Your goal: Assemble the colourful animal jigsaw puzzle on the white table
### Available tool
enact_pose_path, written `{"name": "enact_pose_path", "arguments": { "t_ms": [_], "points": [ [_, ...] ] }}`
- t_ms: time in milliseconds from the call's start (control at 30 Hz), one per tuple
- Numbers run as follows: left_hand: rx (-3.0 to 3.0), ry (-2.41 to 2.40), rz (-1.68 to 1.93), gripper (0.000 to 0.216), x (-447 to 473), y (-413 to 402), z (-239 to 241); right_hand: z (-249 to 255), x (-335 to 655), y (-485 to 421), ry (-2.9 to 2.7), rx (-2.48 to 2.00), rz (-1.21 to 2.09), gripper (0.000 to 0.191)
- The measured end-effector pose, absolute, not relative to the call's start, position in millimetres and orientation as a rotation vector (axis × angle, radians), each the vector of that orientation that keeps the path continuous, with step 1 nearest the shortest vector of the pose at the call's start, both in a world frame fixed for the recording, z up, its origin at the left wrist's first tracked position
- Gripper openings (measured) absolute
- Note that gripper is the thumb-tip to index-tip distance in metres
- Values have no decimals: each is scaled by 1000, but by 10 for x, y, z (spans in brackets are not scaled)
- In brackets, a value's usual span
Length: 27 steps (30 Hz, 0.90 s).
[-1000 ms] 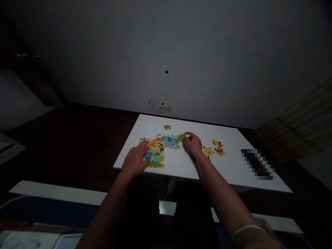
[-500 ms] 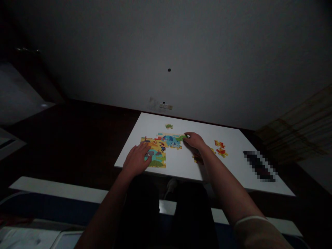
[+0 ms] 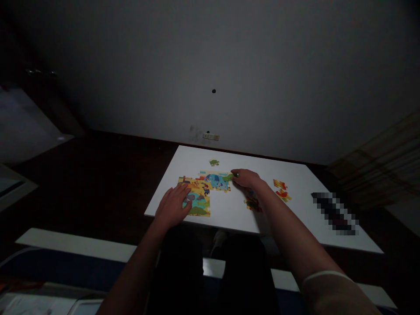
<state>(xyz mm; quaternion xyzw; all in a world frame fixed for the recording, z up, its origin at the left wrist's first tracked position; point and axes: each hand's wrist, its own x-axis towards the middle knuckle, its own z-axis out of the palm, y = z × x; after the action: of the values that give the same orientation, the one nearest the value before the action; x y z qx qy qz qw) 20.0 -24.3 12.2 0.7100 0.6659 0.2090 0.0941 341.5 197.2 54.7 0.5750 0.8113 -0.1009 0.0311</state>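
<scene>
A partly assembled jigsaw puzzle (image 3: pixel 201 208) with colourful animal pictures lies near the left front of the white table. Its upper section, showing a blue elephant (image 3: pixel 215 180), reaches to the right. My left hand (image 3: pixel 173 204) rests flat on the puzzle's left side, fingers stretched out, covering part of it. At the right end of the elephant section, my right hand (image 3: pixel 244 178) pinches a green puzzle piece (image 3: pixel 229 177) against the table. That piece touches or lies very close to the section; I cannot tell if it is locked in.
A loose green piece (image 3: pixel 214 162) lies behind the puzzle. Dark-coloured pieces (image 3: pixel 252 204) lie partly under my right forearm, and orange-red pieces (image 3: pixel 281 190) lie beyond it. A pixelated dark object (image 3: pixel 334 213) is at the right of the white table (image 3: pixel 295 218). A wall stands behind.
The view has shifted slightly, so the table appears a little lower. My right fingertips have moved slightly left along the elephant section's end. My left hand stays in place.
</scene>
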Motion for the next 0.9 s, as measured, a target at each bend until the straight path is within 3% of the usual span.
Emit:
{"name": "enact_pose_path", "arguments": {
  "t_ms": [233,533,733,900],
  "points": [
    [2109,1999,567,54,209,-246,167,559,3428,1875,2515,1773,-238,49],
    [2177,2034,469,53,196,-233,183,408,4050,1368,2571,2336,-149,49],
    [2223,2008,508,55,130,-186,91,340,3891,1067,2848,1861,-84,43],
    [2234,1994,508,56,108,-177,79,298,3394,1127,2933,1639,-84,50]
  ]
}}
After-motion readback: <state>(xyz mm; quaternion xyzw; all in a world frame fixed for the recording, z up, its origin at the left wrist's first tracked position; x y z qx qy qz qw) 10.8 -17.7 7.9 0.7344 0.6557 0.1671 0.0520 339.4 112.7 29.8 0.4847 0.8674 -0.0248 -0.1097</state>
